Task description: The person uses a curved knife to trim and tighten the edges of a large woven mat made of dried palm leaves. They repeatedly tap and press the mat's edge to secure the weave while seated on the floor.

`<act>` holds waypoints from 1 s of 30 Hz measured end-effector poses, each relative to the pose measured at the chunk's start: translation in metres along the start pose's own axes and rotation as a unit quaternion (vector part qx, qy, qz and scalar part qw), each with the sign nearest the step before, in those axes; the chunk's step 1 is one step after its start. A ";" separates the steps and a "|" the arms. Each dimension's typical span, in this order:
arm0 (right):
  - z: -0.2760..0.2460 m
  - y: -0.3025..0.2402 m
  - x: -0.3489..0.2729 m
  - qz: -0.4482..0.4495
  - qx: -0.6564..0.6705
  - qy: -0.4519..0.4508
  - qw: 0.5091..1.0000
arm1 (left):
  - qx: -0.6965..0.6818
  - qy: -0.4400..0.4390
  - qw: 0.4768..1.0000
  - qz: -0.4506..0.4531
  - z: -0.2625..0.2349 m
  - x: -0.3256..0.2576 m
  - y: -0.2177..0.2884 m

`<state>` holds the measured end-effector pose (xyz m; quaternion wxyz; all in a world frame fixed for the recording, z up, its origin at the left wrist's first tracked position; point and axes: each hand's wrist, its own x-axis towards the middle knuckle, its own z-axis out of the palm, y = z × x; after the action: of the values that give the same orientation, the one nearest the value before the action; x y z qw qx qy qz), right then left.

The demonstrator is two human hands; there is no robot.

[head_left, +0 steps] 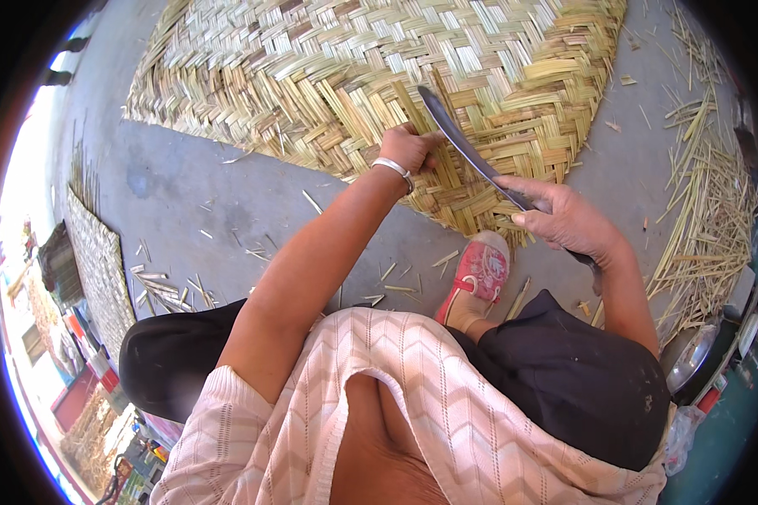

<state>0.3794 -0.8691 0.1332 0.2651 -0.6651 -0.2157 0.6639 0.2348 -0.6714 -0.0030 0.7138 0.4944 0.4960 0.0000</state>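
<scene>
A large woven reed mat [497,93] lies on the floor ahead of me, one corner pointing toward my foot. My left hand [413,150], with a silver bangle [393,170] at the wrist, is closed at the mat near this corner. Its fingers pinch a flat reed strip [411,105]; the fingertips are partly hidden. In my right hand [568,219] is a long, dark, curved blade [459,139], like a sickle, gripped with the thumb along it. The blade reaches up and left over the mat, its tip just beyond my left hand. Its lower end [585,265] shows below my palm.
My red patterned shoe [484,269] rests by the mat's corner. Loose reeds [703,219] are heaped at the right, and cut scraps [164,290] are scattered at the left. Another woven mat [99,261] is at the far left. A clear plastic bag [684,438] lies at lower right.
</scene>
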 end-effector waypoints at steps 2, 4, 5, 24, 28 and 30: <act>0.001 0.002 0.008 -0.005 -0.049 -0.001 0.999 | 0.014 0.030 0.999 0.026 0.003 -0.003 -0.003; 0.001 0.002 0.015 -0.013 -0.106 0.000 0.994 | 0.004 0.052 0.998 0.018 0.003 -0.008 -0.007; 0.000 0.001 0.018 0.016 -0.141 0.004 0.990 | -0.002 0.051 0.998 0.021 0.001 -0.010 -0.009; 0.032 0.021 0.040 -0.014 -0.420 0.095 0.903 | -0.138 0.023 0.988 -0.069 -0.007 -0.019 -0.011; 0.036 0.030 0.053 -0.061 -0.411 0.118 0.902 | -0.110 0.016 0.991 -0.071 -0.005 -0.017 -0.008; 0.035 0.027 0.063 -0.087 -0.421 0.129 0.893 | -0.128 0.017 0.988 -0.087 -0.003 -0.019 -0.008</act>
<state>0.3445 -0.8468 0.0681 0.0419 -0.7730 -0.4959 0.3934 0.2192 -0.6831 0.0042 0.7599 0.3537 0.5453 0.0094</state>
